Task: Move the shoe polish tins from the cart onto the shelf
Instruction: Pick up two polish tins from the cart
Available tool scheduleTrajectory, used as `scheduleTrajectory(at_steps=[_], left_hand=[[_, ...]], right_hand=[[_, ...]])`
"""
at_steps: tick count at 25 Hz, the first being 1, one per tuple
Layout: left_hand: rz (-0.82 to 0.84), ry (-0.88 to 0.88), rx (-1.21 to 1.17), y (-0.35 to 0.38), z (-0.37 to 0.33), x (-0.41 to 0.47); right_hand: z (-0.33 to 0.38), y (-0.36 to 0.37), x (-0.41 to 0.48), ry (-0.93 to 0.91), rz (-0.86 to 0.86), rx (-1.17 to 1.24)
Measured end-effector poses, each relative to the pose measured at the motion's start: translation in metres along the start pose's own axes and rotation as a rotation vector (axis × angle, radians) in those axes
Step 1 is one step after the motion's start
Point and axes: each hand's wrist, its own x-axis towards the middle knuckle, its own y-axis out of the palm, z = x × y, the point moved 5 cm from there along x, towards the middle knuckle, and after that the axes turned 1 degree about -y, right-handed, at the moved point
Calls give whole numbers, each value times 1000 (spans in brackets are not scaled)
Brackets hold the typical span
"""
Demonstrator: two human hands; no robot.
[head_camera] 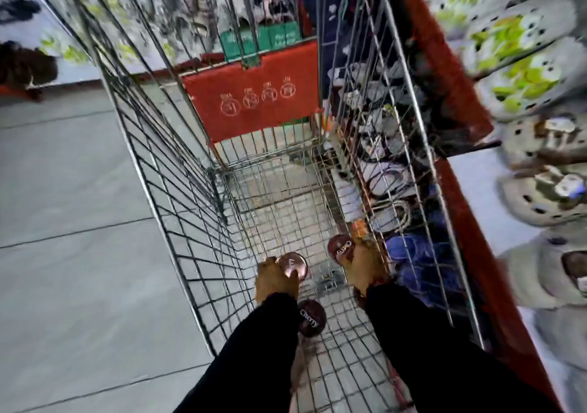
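Observation:
Both my arms in black sleeves reach down into a wire shopping cart [178,209]. My left hand [274,280] grips a round brown shoe polish tin [293,268] near the cart floor. My right hand [365,268] holds a second brown tin [341,247] with its white lettered lid turned up. A third tin [313,317] lies flat on the cart's wire bottom, just beside my left wrist. The shelf [476,190] with a red edge runs along the right side of the cart.
Grey and green clog shoes [521,40] fill the right-hand shelf. The cart's red child-seat flap [254,91] stands at its far end. Grey tiled floor [70,222] spreads to the left. More shoes show through the cart's right wall.

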Motion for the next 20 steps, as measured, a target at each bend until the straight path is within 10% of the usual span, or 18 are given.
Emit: scheduleTrajectory(at_steps=[20], left_hand=[[-152,21,-416,-65,-16,-73]], right_hand=[[-7,-51,-77,165,-208,844]])
